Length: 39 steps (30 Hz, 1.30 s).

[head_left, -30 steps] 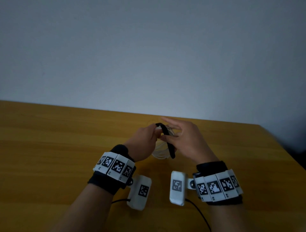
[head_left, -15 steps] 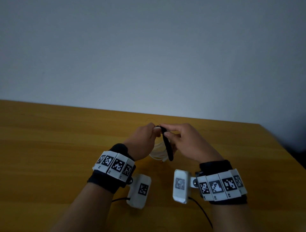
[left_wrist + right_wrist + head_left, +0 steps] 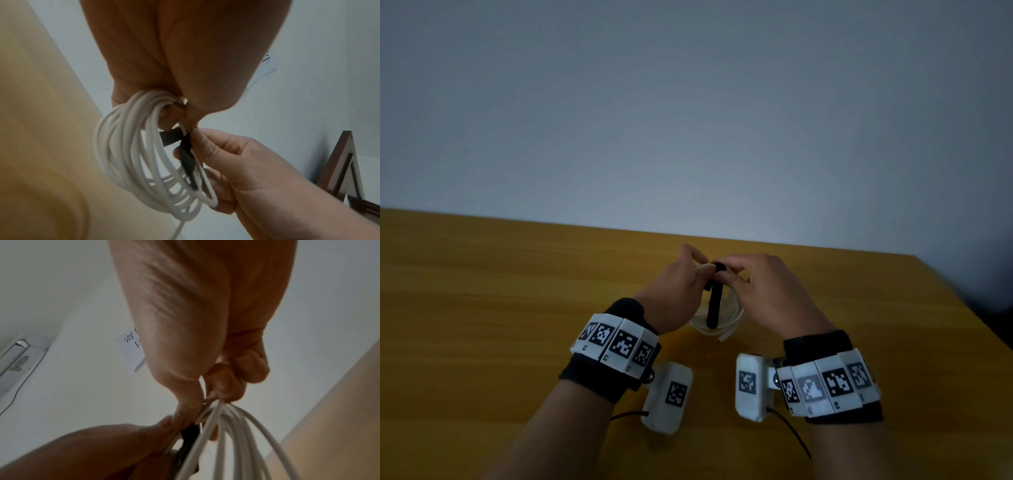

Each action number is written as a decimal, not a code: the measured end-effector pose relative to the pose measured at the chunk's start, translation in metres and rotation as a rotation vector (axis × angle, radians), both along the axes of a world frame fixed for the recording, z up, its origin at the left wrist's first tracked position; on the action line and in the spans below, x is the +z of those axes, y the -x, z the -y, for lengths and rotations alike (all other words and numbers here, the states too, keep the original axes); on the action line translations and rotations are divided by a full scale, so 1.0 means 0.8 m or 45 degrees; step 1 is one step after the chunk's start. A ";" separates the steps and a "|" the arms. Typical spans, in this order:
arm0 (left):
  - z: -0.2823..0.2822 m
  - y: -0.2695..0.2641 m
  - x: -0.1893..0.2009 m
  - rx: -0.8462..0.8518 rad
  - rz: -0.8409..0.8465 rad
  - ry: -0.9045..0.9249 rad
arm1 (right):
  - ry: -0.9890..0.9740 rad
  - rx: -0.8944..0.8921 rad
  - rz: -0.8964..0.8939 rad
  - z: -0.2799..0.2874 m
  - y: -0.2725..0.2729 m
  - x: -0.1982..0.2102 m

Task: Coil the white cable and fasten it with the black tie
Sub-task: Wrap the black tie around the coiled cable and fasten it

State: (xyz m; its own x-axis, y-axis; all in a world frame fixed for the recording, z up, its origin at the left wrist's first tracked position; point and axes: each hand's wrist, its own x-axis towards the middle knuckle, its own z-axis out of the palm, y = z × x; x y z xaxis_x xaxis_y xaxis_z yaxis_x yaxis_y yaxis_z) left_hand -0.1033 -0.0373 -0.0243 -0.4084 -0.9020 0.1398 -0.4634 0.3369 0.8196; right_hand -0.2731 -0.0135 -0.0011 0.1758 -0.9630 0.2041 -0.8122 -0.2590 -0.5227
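Observation:
The white cable is wound into a coil of several loops and held upright just above the wooden table. My left hand grips the top of the coil, fingers curled round the bundle. The black tie crosses the top of the coil, and its free end hangs down the front. My right hand pinches the tie against the loops between thumb and forefinger. In the right wrist view the tie shows between both thumbs, beside the cable strands. One loose cable end trails down.
The table's far edge meets a plain wall, and its right edge runs close by my right arm. A paper sheet hangs on the wall. A wooden frame stands to the right. Bare tabletop stretches to the left.
My right hand, fingers spread a second ago, has closed onto the tie at the top of the coil. The tie now hangs straighter down the coil's front. Both hands sit closer together.

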 end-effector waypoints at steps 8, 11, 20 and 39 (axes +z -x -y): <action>0.001 0.001 0.003 0.002 0.073 0.077 | -0.048 -0.079 0.152 0.004 0.004 -0.002; -0.001 0.002 0.005 0.030 0.125 0.124 | -0.115 -0.069 0.299 0.004 0.006 -0.001; 0.000 -0.001 0.008 0.051 0.159 0.112 | -0.313 0.030 0.357 0.001 0.009 -0.006; -0.005 -0.003 0.014 -0.013 0.210 0.152 | -0.362 -0.013 0.236 0.001 0.004 -0.009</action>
State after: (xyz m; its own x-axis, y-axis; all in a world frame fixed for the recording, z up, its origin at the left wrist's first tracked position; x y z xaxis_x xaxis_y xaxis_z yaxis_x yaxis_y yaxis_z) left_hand -0.1011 -0.0334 -0.0129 -0.4440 -0.8786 0.1757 -0.5841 0.4326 0.6868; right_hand -0.2765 -0.0146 -0.0081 0.1513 -0.9874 -0.0457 -0.6985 -0.0741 -0.7118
